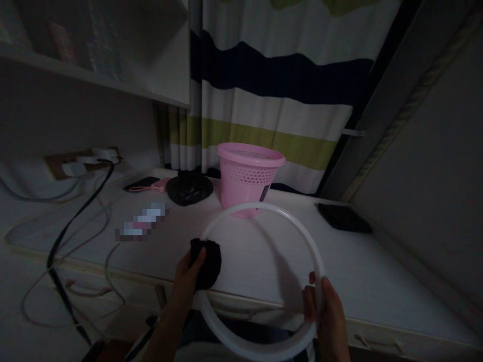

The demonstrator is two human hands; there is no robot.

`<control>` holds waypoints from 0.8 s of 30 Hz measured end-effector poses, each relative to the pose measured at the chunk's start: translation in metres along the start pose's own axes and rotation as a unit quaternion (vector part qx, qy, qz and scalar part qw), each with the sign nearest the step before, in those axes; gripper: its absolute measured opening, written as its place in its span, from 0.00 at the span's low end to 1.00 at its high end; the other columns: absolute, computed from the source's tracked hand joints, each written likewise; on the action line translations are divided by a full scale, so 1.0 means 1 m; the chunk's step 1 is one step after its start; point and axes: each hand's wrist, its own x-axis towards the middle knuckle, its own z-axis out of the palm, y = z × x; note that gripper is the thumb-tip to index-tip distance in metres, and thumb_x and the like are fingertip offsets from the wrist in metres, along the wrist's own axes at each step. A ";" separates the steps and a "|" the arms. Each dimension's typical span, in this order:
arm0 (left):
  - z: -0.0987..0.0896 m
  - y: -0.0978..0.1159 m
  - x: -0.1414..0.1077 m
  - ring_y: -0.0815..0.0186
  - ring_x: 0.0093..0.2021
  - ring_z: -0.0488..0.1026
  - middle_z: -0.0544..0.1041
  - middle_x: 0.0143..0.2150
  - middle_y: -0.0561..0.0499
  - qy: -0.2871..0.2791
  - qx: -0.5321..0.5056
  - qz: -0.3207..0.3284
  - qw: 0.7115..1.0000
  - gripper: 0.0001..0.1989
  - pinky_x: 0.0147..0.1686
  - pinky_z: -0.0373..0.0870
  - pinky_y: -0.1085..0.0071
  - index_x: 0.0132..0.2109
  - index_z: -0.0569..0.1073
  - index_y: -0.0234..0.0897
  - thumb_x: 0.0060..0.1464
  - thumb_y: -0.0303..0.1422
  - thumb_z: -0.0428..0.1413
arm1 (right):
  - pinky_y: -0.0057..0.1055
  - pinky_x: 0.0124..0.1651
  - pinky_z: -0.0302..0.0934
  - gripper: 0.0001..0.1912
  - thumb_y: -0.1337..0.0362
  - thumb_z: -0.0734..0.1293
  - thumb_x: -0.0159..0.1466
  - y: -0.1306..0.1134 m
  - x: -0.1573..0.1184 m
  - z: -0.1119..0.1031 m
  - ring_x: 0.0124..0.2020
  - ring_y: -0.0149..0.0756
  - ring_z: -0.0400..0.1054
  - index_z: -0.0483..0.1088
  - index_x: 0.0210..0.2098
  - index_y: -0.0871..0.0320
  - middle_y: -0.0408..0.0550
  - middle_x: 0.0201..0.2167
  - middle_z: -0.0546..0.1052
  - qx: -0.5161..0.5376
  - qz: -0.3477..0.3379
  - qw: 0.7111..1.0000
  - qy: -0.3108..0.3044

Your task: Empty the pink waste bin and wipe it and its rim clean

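Observation:
A large white ring (302, 229) is held tilted over the front edge of the desk. My left hand (190, 271) grips a black bundle (209, 266) against the ring's left side, thumb on top. My right hand (326, 309) is closed around the ring's right side. Behind the ring stands a pink basket (243, 183), upright, with a perforated band below its rim. To the basket's left lies a crumpled black plastic bag (189, 188).
A dark flat device (344, 217) lies at the desk's right. On the left are a pink power bank (161, 185), a dark phone (141, 183), a pixelated object (143, 222) and hanging cables (56, 246). A striped curtain (275, 115) hangs behind the white desk (377, 271).

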 end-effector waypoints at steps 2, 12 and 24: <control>-0.001 -0.001 0.001 0.60 0.35 0.77 0.79 0.35 0.46 0.004 -0.006 0.017 1.000 0.22 0.32 0.74 0.71 0.40 0.74 0.33 0.38 0.42 0.63 | 0.22 0.13 0.43 0.21 0.45 0.59 0.58 0.000 0.001 -0.002 0.08 0.25 0.50 0.64 0.34 0.57 0.34 0.06 0.57 -0.006 -0.003 1.000 -0.029; 0.001 -0.006 -0.008 0.57 0.50 0.71 0.76 0.44 0.45 0.093 0.026 0.125 0.987 0.20 0.43 0.71 0.69 0.47 0.72 0.38 0.43 0.35 0.60 | 0.38 0.42 0.60 0.28 0.40 0.56 0.57 0.008 -0.020 0.029 0.35 0.38 0.67 0.64 0.48 0.51 0.48 0.33 0.74 0.090 -0.061 0.989 -0.099; 0.008 -0.028 -0.026 0.55 0.56 0.66 0.75 0.47 0.47 0.079 0.083 0.158 0.981 0.34 0.50 0.65 0.66 0.54 0.67 0.39 0.35 0.18 0.56 | 0.39 0.46 0.56 0.25 0.39 0.53 0.59 0.039 -0.047 0.097 0.29 0.35 0.64 0.65 0.29 0.53 0.41 0.21 0.70 0.207 -0.038 0.962 -0.175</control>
